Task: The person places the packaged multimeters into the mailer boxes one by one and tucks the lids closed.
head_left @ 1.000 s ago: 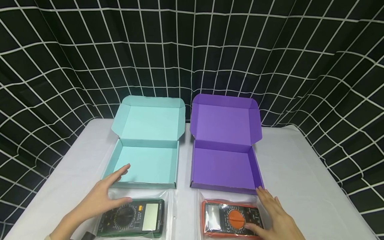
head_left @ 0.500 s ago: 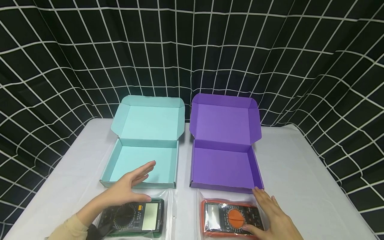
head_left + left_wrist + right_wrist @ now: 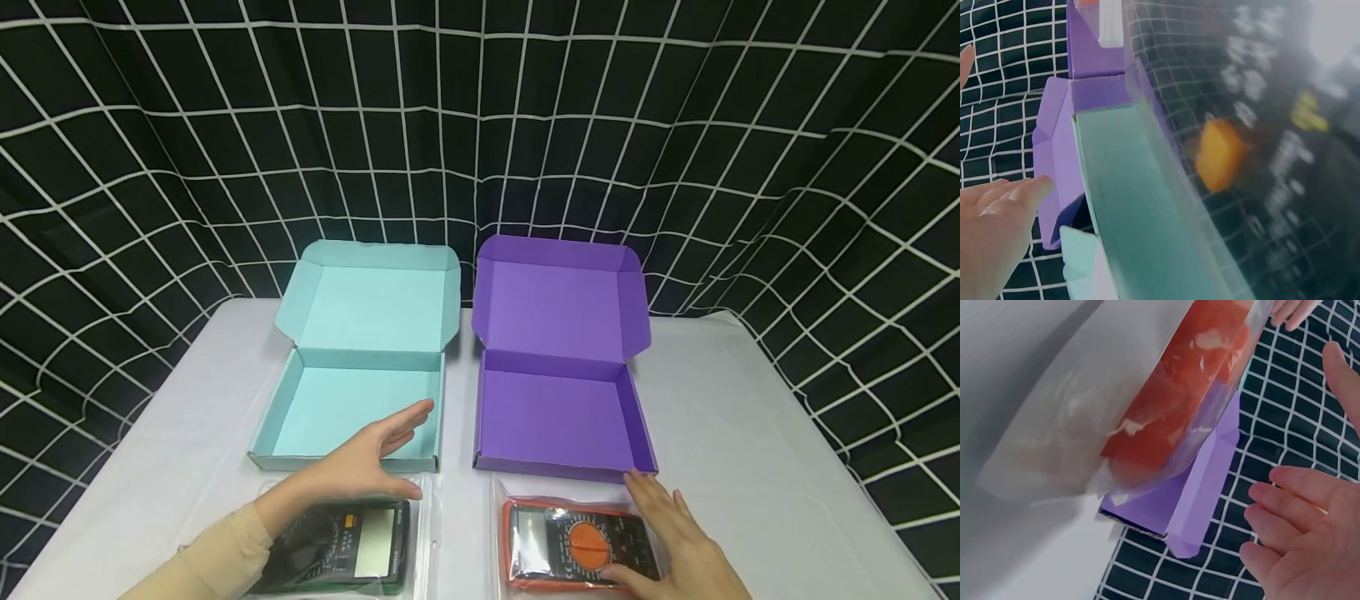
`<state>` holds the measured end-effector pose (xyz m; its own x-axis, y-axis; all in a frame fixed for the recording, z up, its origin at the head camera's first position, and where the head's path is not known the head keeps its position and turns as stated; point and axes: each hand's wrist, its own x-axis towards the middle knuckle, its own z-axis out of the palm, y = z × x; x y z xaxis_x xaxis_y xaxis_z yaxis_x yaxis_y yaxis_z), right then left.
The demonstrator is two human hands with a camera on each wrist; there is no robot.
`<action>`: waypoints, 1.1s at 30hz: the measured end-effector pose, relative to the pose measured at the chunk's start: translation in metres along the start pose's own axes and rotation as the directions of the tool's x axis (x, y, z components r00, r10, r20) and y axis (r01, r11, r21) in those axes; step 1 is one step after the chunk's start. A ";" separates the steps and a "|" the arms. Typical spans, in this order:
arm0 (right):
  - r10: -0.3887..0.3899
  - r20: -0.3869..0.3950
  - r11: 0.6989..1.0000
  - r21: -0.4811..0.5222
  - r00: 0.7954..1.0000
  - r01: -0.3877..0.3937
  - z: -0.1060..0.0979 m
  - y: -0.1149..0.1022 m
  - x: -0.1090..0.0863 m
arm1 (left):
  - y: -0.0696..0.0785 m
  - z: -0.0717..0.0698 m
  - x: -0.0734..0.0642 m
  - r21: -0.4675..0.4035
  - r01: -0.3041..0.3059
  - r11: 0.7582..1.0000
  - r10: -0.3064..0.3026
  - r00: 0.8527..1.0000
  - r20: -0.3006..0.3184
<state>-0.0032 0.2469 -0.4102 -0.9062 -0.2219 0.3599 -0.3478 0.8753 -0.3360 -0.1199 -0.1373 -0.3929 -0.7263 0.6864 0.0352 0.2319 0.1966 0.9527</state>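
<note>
My left hand (image 3: 367, 462) has moved rightward above the bagged green multimeter (image 3: 375, 542), bottom left of centre; my right hand (image 3: 682, 542) (barely shifted) is at the bagged red multimeter (image 3: 536, 546), bottom right of centre. Both thumbs stand wide from extended fingers.

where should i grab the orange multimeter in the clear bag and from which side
Probably across the right-hand end of the orange multimeter, coming from above right, gripping its two long edges. It lies flat, face up, lengthwise left to right in its clear bag, so that is the narrow way across, and the right hand is at that end.
</note>
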 end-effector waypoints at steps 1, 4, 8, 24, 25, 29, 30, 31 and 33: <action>0.015 0.012 1.000 -0.003 1.000 -0.015 0.000 -0.001 0.000 | 0.000 0.001 0.003 -0.007 0.006 1.000 -0.006 1.000 0.001; 0.041 0.038 0.999 -0.012 0.998 -0.040 0.000 -0.004 0.000 | -0.001 0.004 0.014 -0.032 0.016 0.999 -0.016 1.000 0.006; -0.015 0.026 1.000 0.004 1.000 0.015 -0.001 -0.007 0.002 | -0.001 0.009 0.029 -0.118 0.040 0.992 -0.040 0.999 0.005; -0.114 0.002 0.993 -0.009 0.994 0.114 0.003 -0.011 0.005 | -0.007 0.030 0.079 -0.207 0.186 0.961 -0.194 0.981 -0.019; -0.113 0.002 0.994 -0.012 0.994 0.113 0.003 -0.011 0.005 | -0.007 0.031 0.080 -0.215 0.194 0.957 -0.205 0.978 -0.026; -0.137 -0.012 0.991 0.000 0.991 0.137 0.004 -0.010 0.004 | -0.010 0.036 0.085 -0.246 0.203 0.948 -0.216 0.976 -0.027; -0.145 -0.015 0.989 0.005 0.989 0.145 0.005 -0.010 0.004 | -0.011 0.037 0.086 -0.255 0.207 0.944 -0.220 0.975 -0.024; -0.156 -0.018 0.988 0.009 0.988 0.156 0.005 -0.010 0.004 | -0.011 0.038 0.087 -0.263 0.211 0.941 -0.224 0.974 -0.023; -0.175 -0.022 0.984 0.015 0.984 0.176 0.005 -0.010 0.004 | -0.011 0.041 0.088 -0.277 0.217 0.936 -0.233 0.972 -0.025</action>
<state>-0.0050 0.2352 -0.4101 -0.8258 -0.3627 0.4320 -0.5051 0.8163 -0.2802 -0.1597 -0.0507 -0.4127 -0.7762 0.6042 -0.1804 -0.1200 0.1394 0.9829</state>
